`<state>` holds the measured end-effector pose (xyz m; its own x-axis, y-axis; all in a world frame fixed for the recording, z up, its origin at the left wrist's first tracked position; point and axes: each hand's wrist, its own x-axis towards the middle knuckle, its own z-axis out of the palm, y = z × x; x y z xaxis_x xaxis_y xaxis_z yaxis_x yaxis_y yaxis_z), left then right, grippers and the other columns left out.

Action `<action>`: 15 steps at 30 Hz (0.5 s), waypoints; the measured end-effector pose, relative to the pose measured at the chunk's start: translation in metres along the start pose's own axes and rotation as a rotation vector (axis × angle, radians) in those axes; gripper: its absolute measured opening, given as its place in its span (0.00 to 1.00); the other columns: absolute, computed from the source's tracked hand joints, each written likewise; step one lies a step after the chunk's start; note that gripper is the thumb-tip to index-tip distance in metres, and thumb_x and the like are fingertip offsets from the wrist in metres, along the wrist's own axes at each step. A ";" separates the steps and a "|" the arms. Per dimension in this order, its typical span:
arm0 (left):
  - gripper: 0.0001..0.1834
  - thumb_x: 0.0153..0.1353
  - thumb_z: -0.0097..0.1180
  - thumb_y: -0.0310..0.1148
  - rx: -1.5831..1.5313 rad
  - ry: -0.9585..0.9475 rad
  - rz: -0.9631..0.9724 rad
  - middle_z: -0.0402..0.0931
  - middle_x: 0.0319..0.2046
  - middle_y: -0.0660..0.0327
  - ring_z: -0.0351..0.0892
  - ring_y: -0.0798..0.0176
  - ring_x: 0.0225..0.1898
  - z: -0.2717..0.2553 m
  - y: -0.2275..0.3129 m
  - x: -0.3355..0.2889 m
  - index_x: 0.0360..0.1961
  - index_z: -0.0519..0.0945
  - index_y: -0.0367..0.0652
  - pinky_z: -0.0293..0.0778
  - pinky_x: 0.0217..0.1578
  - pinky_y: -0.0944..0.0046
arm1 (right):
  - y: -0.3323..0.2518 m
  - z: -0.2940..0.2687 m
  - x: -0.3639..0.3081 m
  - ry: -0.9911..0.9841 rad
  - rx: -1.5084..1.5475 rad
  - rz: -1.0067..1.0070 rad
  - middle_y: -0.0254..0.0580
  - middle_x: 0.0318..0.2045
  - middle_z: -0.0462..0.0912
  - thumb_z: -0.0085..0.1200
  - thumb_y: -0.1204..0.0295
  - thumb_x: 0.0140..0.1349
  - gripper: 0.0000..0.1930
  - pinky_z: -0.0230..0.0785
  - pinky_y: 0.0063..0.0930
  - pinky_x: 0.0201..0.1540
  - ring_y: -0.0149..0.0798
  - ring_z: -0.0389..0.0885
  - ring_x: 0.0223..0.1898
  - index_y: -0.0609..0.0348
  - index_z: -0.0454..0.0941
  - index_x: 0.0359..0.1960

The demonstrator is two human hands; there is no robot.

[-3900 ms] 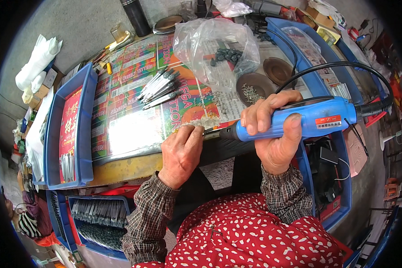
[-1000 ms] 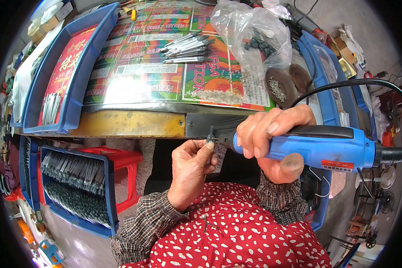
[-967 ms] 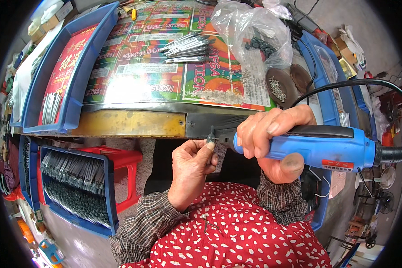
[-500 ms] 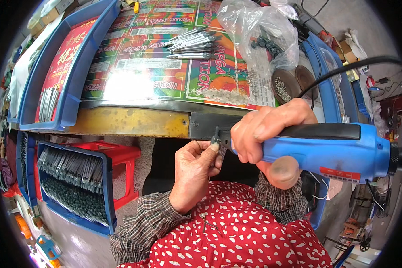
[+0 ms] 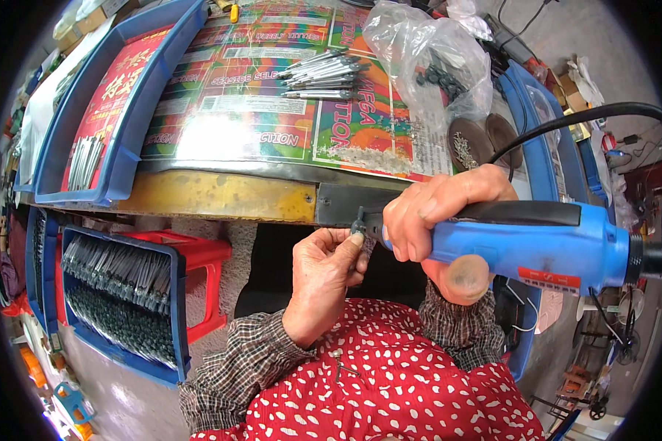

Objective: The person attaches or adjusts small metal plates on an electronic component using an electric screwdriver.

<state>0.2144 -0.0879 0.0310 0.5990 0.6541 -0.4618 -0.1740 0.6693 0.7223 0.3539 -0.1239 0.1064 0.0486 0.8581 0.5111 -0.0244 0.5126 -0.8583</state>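
Note:
My right hand (image 5: 449,209) is wrapped round a blue corded power tool (image 5: 529,253) with a black grip strip, lying nearly level, its nose toward the left. A rounded brown knob stands out below that hand. Close to the nose, at the table edge, my left hand (image 5: 320,275) pinches a small dark green part (image 5: 358,222) between thumb and fingers. A thin tip of this part points up, while its lower end is hidden by the fingers. Whether it touches the tool's nose I cannot tell. Behind my hands, a pile of silver-grey rods (image 5: 320,73) lies on the table.
Two brown bowls (image 5: 502,132), one holding tiny metal bits, stand behind the tool near a clear plastic bag (image 5: 397,33) of dark parts. A black cable (image 5: 581,114) arches at right. At left are a blue tray (image 5: 125,158) with rods, a filled blue crate (image 5: 175,309) and a red stool (image 5: 217,283).
The tool's rear end has shifted slightly left and up in the picture. My left hand has moved a little right, still pinching the small part. The whole view has shifted slightly.

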 end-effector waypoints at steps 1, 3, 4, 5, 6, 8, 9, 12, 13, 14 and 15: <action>0.07 0.58 0.51 0.27 0.011 -0.003 -0.014 0.70 0.18 0.64 0.66 0.77 0.17 0.000 0.002 -0.001 0.31 0.71 0.31 0.62 0.16 0.79 | 0.001 -0.002 0.002 -0.079 0.018 -0.052 0.42 0.16 0.73 0.63 0.60 0.49 0.23 0.64 0.30 0.19 0.35 0.71 0.16 0.63 0.66 0.37; 0.07 0.58 0.52 0.27 0.021 0.000 -0.028 0.70 0.18 0.64 0.66 0.77 0.17 0.000 0.006 -0.003 0.31 0.72 0.31 0.63 0.16 0.80 | 0.000 -0.003 0.008 -0.139 0.003 -0.058 0.41 0.16 0.73 0.63 0.60 0.49 0.23 0.64 0.30 0.19 0.35 0.71 0.16 0.63 0.66 0.37; 0.07 0.58 0.52 0.27 0.038 0.002 -0.031 0.71 0.18 0.64 0.66 0.77 0.17 0.000 0.007 -0.004 0.31 0.72 0.31 0.63 0.16 0.79 | -0.001 -0.003 0.010 -0.196 -0.021 -0.064 0.40 0.17 0.72 0.64 0.61 0.48 0.24 0.64 0.29 0.20 0.34 0.70 0.16 0.63 0.66 0.37; 0.07 0.58 0.52 0.27 0.055 0.005 -0.034 0.71 0.18 0.64 0.66 0.77 0.17 0.000 0.008 -0.004 0.31 0.72 0.31 0.63 0.16 0.79 | -0.001 -0.001 0.009 -0.196 -0.020 -0.061 0.40 0.17 0.72 0.64 0.61 0.48 0.24 0.64 0.29 0.20 0.34 0.70 0.16 0.63 0.66 0.37; 0.07 0.58 0.52 0.27 0.053 0.006 -0.035 0.71 0.18 0.64 0.66 0.77 0.17 0.000 0.007 -0.003 0.31 0.72 0.31 0.63 0.16 0.79 | 0.000 0.001 0.009 -0.163 -0.026 -0.069 0.40 0.17 0.72 0.64 0.60 0.48 0.24 0.64 0.29 0.20 0.34 0.70 0.17 0.62 0.65 0.37; 0.07 0.58 0.52 0.27 0.037 -0.010 -0.039 0.71 0.18 0.64 0.66 0.77 0.17 -0.002 0.005 -0.002 0.31 0.72 0.31 0.62 0.16 0.79 | -0.001 0.000 0.009 -0.128 -0.035 -0.077 0.39 0.17 0.71 0.64 0.59 0.47 0.25 0.64 0.28 0.20 0.33 0.69 0.18 0.62 0.65 0.38; 0.07 0.58 0.52 0.27 0.036 -0.011 -0.040 0.71 0.18 0.64 0.66 0.77 0.17 -0.002 0.004 -0.001 0.31 0.72 0.31 0.62 0.16 0.79 | -0.001 -0.004 0.010 -0.191 -0.061 -0.075 0.38 0.17 0.70 0.64 0.59 0.47 0.26 0.65 0.28 0.21 0.32 0.69 0.18 0.62 0.65 0.38; 0.07 0.58 0.52 0.27 -0.001 -0.021 -0.048 0.71 0.18 0.64 0.67 0.77 0.17 -0.002 0.003 0.000 0.31 0.72 0.31 0.63 0.16 0.80 | 0.001 0.006 0.008 -0.157 -0.020 -0.091 0.37 0.18 0.70 0.64 0.58 0.47 0.26 0.65 0.28 0.21 0.32 0.69 0.19 0.61 0.64 0.38; 0.07 0.58 0.52 0.26 0.000 -0.020 -0.045 0.71 0.18 0.64 0.67 0.77 0.17 -0.003 0.002 0.000 0.31 0.72 0.31 0.63 0.16 0.80 | 0.003 0.012 0.008 -0.060 0.042 -0.110 0.38 0.18 0.70 0.65 0.57 0.46 0.27 0.65 0.28 0.22 0.32 0.69 0.19 0.61 0.64 0.38; 0.07 0.58 0.52 0.26 0.001 -0.020 -0.042 0.71 0.18 0.64 0.67 0.77 0.18 -0.003 0.002 0.000 0.31 0.72 0.31 0.63 0.16 0.80 | 0.005 0.014 0.010 -0.060 0.043 -0.109 0.38 0.18 0.70 0.65 0.57 0.46 0.27 0.65 0.28 0.22 0.32 0.69 0.19 0.61 0.64 0.38; 0.07 0.58 0.52 0.26 0.000 -0.019 -0.043 0.71 0.18 0.64 0.67 0.77 0.18 -0.003 0.002 0.000 0.31 0.72 0.31 0.63 0.16 0.80 | 0.008 0.014 0.013 -0.083 0.098 -0.163 0.38 0.19 0.71 0.65 0.57 0.46 0.27 0.65 0.28 0.23 0.32 0.70 0.20 0.61 0.64 0.39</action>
<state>0.2116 -0.0854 0.0302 0.6208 0.6180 -0.4824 -0.1476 0.6965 0.7022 0.3402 -0.1085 0.1064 -0.0226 0.7611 0.6483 -0.1203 0.6417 -0.7575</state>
